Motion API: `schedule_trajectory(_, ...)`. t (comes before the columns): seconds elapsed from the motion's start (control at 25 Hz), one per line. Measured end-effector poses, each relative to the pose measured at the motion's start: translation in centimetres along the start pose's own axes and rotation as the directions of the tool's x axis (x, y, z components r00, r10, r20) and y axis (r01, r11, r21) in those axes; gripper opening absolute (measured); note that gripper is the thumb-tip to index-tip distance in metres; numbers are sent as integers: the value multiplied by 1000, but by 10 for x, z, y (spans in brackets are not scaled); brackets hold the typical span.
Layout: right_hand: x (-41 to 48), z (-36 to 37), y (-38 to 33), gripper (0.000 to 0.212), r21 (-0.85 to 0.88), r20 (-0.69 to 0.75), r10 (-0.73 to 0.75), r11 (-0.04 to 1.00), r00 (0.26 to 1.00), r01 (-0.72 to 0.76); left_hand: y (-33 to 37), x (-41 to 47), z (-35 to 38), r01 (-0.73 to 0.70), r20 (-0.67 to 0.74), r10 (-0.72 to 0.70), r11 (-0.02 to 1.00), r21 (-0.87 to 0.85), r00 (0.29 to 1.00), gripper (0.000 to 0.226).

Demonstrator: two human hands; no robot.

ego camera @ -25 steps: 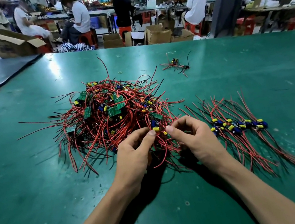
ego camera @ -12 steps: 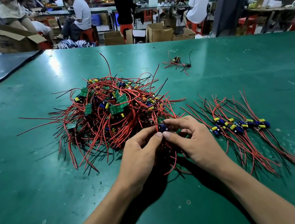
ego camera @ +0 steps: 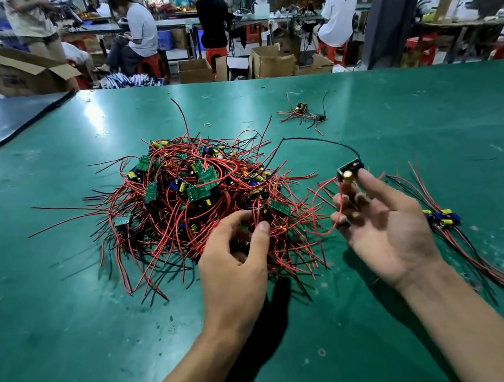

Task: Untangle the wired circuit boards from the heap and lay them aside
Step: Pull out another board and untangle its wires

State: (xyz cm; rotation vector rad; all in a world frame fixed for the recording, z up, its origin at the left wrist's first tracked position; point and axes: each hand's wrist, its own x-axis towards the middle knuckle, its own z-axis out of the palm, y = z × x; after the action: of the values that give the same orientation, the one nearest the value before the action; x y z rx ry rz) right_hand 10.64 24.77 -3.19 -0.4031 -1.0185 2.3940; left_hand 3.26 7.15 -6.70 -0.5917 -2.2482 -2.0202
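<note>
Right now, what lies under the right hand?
Past the right hand, the sorted boards show some blue-and-yellow parts and red-black wires on the table. The rest of that row is covered by the hand.

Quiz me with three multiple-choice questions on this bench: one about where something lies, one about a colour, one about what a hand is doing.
1. Where does the sorted row of wired boards lie?
A. Right of the right hand
B. On a red stool
C. In a cardboard box

2. What colour is the wire arcing from the lifted circuit board to the heap?
A. White
B. Black
C. Blue

3. What is the right hand doing?
A. Lying flat
B. Hanging empty
C. Holding a board at its fingertips

Answers:
1 A, the row lies on the green table beside that hand.
2 B, it shows dark against the table.
3 C, the board is raised at the fingertips.
</note>
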Motion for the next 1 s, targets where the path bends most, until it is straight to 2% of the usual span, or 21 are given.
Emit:
schedule_trajectory(0.08, -3, -1, -7, 14, 81, 56, 58, 995, 997, -63, 1, -2, -1, -117, -69, 123, 989, 89, 990, 10)
schedule_trajectory(0.12, -5, 0, -8, 14, 86, 111, 88, 991, 990, -98, 2, -2, -1, -154, -58, 160, 983, 99, 985, 4)
schedule_trajectory(0.2, -10, 6, -6, 20, -21, 199, 165, 986, 966, -165, 3, -5, 0, -159, 21, 158, 987, 28, 987, 15)
schedule_trajectory(0.32, -15, 13, 10, 20, -245, 217, 271, 945, 938, -216, 10, -10, 3, 30, 162, 8, 973, -230, 987, 37)
schedule_trajectory(0.4, -16, 16, 23, 15, -375, 213, 296, 905, 931, -202, 12, -13, 5, 167, 258, -73, 917, -362, 963, 40)
schedule_trajectory(0.48, -16, 15, 32, 16, -463, 225, 284, 873, 932, -154, 12, -12, 6, 185, 292, -74, 909, -374, 953, 31)
schedule_trajectory(0.56, -15, 11, 33, 23, -470, 247, 273, 873, 930, -132, 11, -11, 5, 192, 305, -75, 907, -374, 949, 21)
schedule_trajectory(0.8, -7, -1, 12, 30, -570, 275, 352, 809, 895, -143, 12, -6, 1, 356, 391, -184, 829, -432, 902, 11)
schedule_trajectory(0.88, -6, -3, 9, 33, -642, 269, 267, 766, 925, -35, 13, -4, -1, 392, 422, -198, 806, -444, 885, 11)
schedule_trajectory(1.0, -6, 0, 12, 20, -712, 252, -41, 669, 967, 214, 16, -6, -2, 415, 468, -193, 800, -434, 862, 11)
